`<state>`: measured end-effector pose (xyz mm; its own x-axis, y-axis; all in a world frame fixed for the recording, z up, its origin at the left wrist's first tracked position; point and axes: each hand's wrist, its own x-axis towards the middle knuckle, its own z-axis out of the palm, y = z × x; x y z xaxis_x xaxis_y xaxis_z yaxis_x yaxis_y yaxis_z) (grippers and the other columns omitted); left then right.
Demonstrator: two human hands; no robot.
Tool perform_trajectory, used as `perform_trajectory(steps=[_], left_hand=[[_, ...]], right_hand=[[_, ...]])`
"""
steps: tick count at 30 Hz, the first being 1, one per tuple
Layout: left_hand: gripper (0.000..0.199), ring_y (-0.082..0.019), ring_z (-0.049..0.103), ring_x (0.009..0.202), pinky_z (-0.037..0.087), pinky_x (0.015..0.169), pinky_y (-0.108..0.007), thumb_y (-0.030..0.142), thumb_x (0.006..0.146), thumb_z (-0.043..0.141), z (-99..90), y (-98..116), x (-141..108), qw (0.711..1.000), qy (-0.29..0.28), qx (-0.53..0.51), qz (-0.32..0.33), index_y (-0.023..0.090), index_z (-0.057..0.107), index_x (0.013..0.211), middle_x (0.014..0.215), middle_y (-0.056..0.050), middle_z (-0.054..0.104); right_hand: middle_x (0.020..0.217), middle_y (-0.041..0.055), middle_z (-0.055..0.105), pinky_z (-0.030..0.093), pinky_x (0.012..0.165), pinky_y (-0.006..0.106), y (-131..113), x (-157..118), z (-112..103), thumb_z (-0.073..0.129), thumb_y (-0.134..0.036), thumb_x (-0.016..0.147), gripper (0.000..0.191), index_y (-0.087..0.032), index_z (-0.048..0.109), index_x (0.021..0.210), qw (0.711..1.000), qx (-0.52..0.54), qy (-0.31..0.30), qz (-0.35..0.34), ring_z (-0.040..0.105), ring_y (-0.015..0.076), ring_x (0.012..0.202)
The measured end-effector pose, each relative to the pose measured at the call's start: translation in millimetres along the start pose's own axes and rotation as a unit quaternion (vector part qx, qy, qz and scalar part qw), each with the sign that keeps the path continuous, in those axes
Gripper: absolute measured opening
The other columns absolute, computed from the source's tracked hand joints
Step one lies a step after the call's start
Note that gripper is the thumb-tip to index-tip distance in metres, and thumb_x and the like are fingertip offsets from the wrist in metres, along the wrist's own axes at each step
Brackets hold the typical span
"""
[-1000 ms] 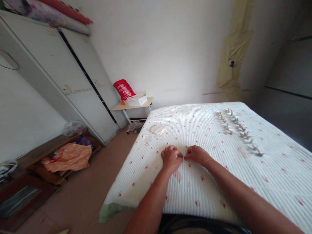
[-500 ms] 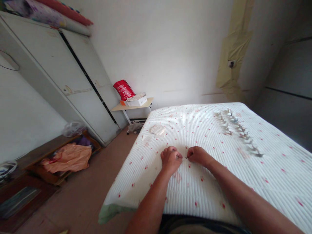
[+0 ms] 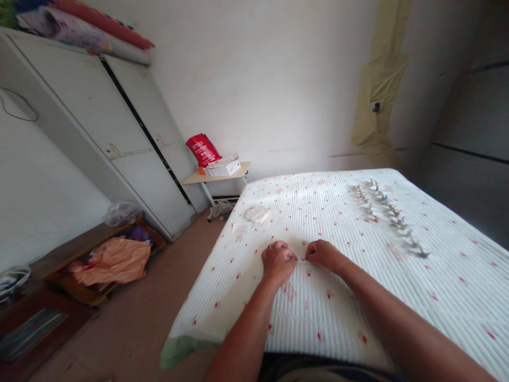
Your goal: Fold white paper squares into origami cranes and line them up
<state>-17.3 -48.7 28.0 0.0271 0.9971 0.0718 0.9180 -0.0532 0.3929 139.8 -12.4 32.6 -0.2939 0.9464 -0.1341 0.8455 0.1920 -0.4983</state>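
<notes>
My left hand (image 3: 279, 259) and my right hand (image 3: 320, 253) are close together, low over the middle of the bed. Fingers curled, both pinch a small piece of paper (image 3: 303, 260), pale with a dark mark, that spans the short gap between them. Most of it is hidden by the fingers, so its folds cannot be made out. Beyond my left hand lie a stack of paper pieces (image 3: 257, 214) and a loose printed sheet (image 3: 239, 229). Several small folded paper cranes (image 3: 397, 222) stand in rows off to the right.
A white quilted cover with red dots (image 3: 342, 318) spreads over the bed. Behind its far left corner, a small table (image 3: 191, 179) carries a red bag (image 3: 202, 150) and a white box (image 3: 225, 168). A grey cabinet (image 3: 131, 138) and a low wooden cabinet (image 3: 51, 260) line the left side.
The view has tilted up very slightly. Both hands keep their pinch at nearly the same spot, and a little more of the paper shows between them.
</notes>
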Motion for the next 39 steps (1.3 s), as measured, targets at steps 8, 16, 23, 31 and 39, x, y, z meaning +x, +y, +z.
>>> perform_trajectory(steps=[8, 16, 23, 31, 39], left_hand=[[0.016, -0.021, 0.047, 0.100, 0.032, 0.086, -0.036, 0.040, 0.067, 0.060, 5.6, 9, 6, 0.999, 0.025, 0.027, -0.021, 0.024, 0.065, 0.068, 0.101, 0.000, 0.057], [0.016, -0.020, 0.048, 0.099, 0.034, 0.084, -0.034, 0.038, 0.066, 0.063, 4.0, 9, 5, 0.998, 0.028, 0.039, -0.041, 0.024, 0.062, 0.071, 0.100, 0.000, 0.057], [0.005, -0.019, 0.048, 0.098, 0.032, 0.084, -0.033, 0.028, 0.068, 0.060, 6.6, 7, 3, 0.998, 0.044, 0.025, -0.026, 0.023, 0.059, 0.071, 0.096, 0.001, 0.057], [0.006, -0.019, 0.048, 0.097, 0.031, 0.084, -0.033, 0.027, 0.068, 0.061, 12.7, 6, 2, 0.998, 0.063, 0.021, -0.021, 0.022, 0.058, 0.070, 0.095, 0.000, 0.056], [0.010, -0.019, 0.047, 0.098, 0.030, 0.087, -0.034, 0.029, 0.067, 0.063, 11.9, 8, 0, 0.997, 0.065, 0.026, -0.019, 0.022, 0.058, 0.073, 0.096, 0.000, 0.056]], right_hand=[[0.071, 0.0056, 0.065, 0.030, 0.052, 0.023, -6, -1, 5, 0.055, -0.024, 0.069, 0.014, -0.017, 0.067, 0.072, 0.998, -0.035, 0.036, 0.041, 0.057, 0.0161, 0.066], [0.074, 0.0042, 0.066, 0.034, 0.057, 0.021, 0, 5, 6, 0.057, -0.015, 0.063, 0.012, -0.017, 0.066, 0.071, 0.998, -0.018, 0.035, 0.041, 0.058, 0.0152, 0.071], [0.065, 0.0036, 0.064, 0.033, 0.054, 0.021, 3, 3, 3, 0.053, -0.008, 0.059, 0.015, -0.015, 0.064, 0.065, 0.997, 0.019, 0.050, 0.053, 0.056, 0.0140, 0.064], [0.061, -0.0004, 0.060, 0.033, 0.048, 0.017, 13, -5, -2, 0.049, -0.014, 0.067, 0.014, -0.015, 0.063, 0.072, 0.992, 0.099, 0.064, 0.053, 0.051, 0.0093, 0.054], [0.067, -0.0009, 0.062, 0.032, 0.053, 0.019, -8, -11, 10, 0.055, -0.018, 0.065, 0.008, -0.019, 0.064, 0.066, 0.996, 0.049, 0.055, 0.041, 0.054, 0.0106, 0.061]])
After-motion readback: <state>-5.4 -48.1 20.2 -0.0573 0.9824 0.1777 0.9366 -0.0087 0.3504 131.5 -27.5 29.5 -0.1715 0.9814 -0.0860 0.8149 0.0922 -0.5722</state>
